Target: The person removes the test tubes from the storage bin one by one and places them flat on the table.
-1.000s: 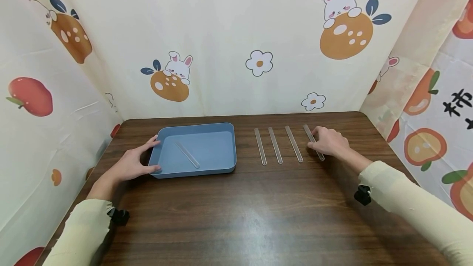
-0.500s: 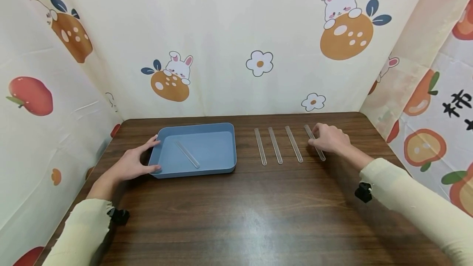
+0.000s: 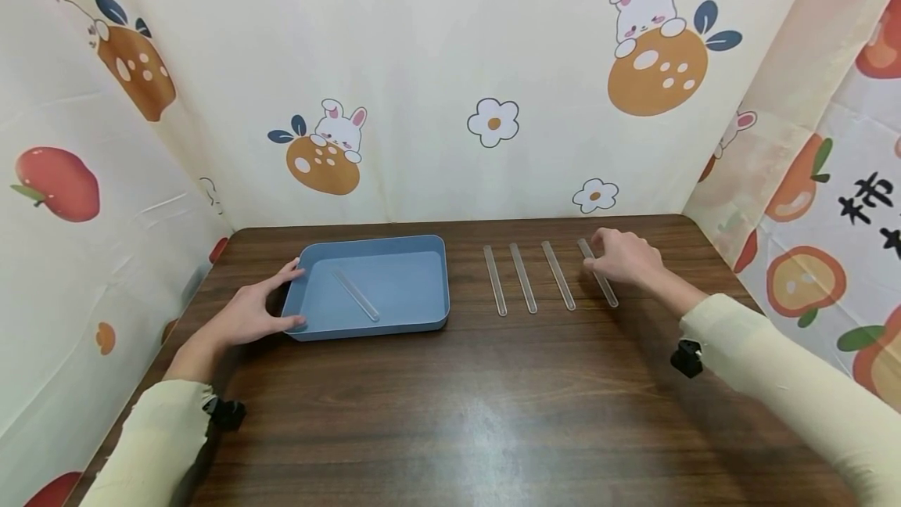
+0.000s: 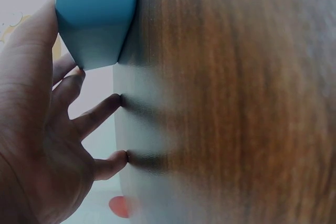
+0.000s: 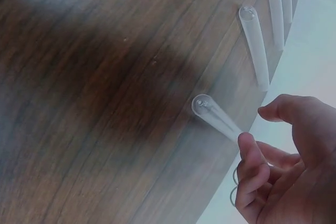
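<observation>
At the tray's left end, my left hand [image 3: 246, 315] spreads its thumb and fingers against the rim and side of a blue tray [image 3: 415, 327]. Two of its fingertips rest on the tabletop in the left wrist view. A clear test tube [image 3: 357, 296] lies slanted in the tray. Over the rightmost clear test tube [image 3: 607, 289] hovers my right hand [image 3: 626, 257]. Its thumb stands apart from its bent fingers in the right wrist view. The fingers partly hide the far end of that test tube [image 5: 218, 116]; whether they touch it, I cannot tell.
Three more clear test tubes lie in a row between the tray and my right hand, the nearest being this test tube [image 3: 558, 276]. The brown wooden table [image 3: 450, 413] backs onto a printed curtain [image 3: 422, 61], with more curtain at both sides.
My right hand has risen slightly away from the rightmost test tube, and its fingers show less of a grip. That test tube has barely shifted. My left hand and the tray stay put.
</observation>
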A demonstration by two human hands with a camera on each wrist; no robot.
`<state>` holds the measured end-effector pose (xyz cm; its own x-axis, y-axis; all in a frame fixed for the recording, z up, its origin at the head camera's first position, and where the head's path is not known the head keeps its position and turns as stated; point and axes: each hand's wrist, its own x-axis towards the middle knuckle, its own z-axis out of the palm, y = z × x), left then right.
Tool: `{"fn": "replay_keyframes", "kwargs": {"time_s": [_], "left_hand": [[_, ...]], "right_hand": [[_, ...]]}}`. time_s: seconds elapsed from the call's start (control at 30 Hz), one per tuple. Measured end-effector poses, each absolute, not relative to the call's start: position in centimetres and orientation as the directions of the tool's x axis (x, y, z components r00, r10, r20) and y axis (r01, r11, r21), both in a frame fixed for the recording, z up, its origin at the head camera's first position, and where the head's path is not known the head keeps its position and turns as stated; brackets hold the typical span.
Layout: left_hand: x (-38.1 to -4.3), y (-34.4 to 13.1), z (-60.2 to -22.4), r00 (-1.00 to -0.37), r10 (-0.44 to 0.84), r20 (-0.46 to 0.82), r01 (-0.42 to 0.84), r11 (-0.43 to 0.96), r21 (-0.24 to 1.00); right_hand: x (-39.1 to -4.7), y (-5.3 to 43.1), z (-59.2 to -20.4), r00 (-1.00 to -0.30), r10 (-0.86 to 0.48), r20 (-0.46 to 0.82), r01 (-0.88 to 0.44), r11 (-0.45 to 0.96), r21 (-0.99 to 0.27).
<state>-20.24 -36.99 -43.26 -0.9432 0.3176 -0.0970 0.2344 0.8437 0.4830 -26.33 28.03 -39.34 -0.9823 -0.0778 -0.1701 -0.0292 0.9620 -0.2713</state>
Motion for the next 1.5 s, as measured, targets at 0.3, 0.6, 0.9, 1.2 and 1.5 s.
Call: {"fn": "replay_keyframes", "kwargs": {"time_s": [0.3, 0.6, 0.9, 1.2, 1.5], "left_hand": [[-20.2, -37.0, -43.1, -0.944, 0.315, -0.093, 0.232, 0.841, 0.489], [-20.2, -36.8, -43.1, -0.945, 0.313, -0.095, 0.229, 0.841, 0.49], [-20.2, -36.8, -43.0, -0.945, 0.311, -0.097, 0.227, 0.842, 0.489], [-20.2, -36.8, -43.1, -0.946, 0.307, -0.1, 0.222, 0.843, 0.49], [-20.1, -36.8, -43.0, -0.948, 0.303, -0.099, 0.219, 0.843, 0.492]], "right_hand": [[-27.3, 27.2, -38.9, -0.986, -0.089, -0.144, -0.048, 0.962, -0.27], [-27.9, 25.9, -38.5, -0.979, -0.141, -0.145, -0.094, 0.952, -0.291], [-28.4, 24.2, -37.8, -0.967, -0.196, -0.163, -0.142, 0.944, -0.296], [-29.1, 22.6, -37.4, -0.958, -0.237, -0.159, -0.187, 0.941, -0.282], [-29.9, 20.5, -37.3, -0.947, -0.28, -0.161, -0.227, 0.931, -0.285]]}}
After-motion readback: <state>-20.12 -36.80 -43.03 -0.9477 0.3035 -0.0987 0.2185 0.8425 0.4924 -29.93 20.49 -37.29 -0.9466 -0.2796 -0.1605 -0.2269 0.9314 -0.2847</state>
